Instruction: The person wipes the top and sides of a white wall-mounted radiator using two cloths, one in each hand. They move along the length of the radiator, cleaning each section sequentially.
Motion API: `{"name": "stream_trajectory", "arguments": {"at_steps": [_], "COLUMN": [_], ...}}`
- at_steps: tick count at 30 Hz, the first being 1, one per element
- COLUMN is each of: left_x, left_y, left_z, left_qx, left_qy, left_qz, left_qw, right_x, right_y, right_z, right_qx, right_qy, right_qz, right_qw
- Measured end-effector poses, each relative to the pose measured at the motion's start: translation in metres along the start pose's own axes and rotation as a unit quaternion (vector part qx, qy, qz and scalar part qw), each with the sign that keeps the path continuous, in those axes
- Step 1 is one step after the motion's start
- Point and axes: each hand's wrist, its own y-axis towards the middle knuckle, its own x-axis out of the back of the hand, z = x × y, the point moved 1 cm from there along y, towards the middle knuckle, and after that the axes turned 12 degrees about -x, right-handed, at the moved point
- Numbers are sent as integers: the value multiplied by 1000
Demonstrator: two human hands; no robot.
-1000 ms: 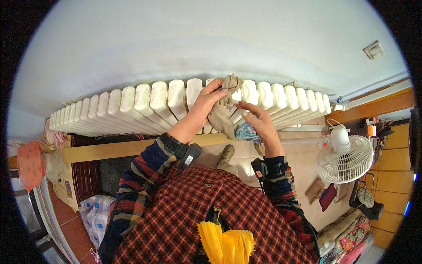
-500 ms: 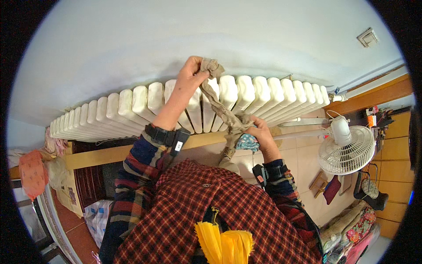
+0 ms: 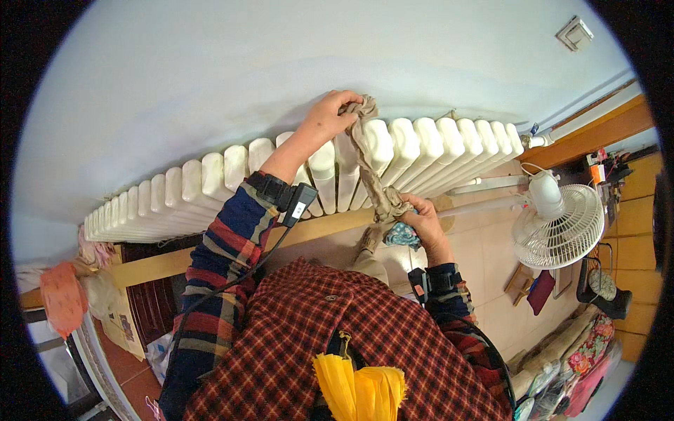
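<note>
A long, twisted grey-brown cloth (image 3: 368, 165) runs between my hands, over a section of the white radiator (image 3: 427, 144). My left hand (image 3: 331, 116) is closed on its bunched upper end, at the top of the radiator by the wall. Lower and to the right, my right hand (image 3: 425, 223) grips the cloth's other end, in front of the radiator. Just below that hand shows a blue patterned fabric thing (image 3: 401, 236); I cannot tell whether the hand touches it.
A white fan (image 3: 558, 224) stands at the right, with a small wooden stool (image 3: 518, 282) below it. A pale board (image 3: 158, 261) runs along the radiator's lower front. A red bag (image 3: 63, 298) hangs at the left. A light switch (image 3: 574, 34) is on the wall.
My left hand has moved right along the radiator's top with the cloth's upper end. My right hand has shifted slightly right and down. The cloth now hangs more upright.
</note>
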Motion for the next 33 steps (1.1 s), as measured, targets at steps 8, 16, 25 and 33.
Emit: {"name": "stream_trajectory", "arguments": {"at_steps": [8, 16, 25, 33], "left_x": [-6, -10, -25, -23], "left_y": [-13, -1, 15, 9], "left_z": [-13, 3, -2, 1], "left_qx": [-80, -45, -19, -59], "left_qy": [248, 230, 280, 308], "left_qz": [135, 208, 237, 234], "left_qw": [956, 950, 930, 920], "right_x": [14, 20, 14, 12], "right_y": [-5, -8, 4, 2], "right_z": [-9, 2, -5, -9], "right_qx": [18, 15, -39, -50], "right_qy": [2, 101, -61, -13], "right_qz": [-24, 20, 64, 6], "right_qw": [1000, 995, 995, 999]}}
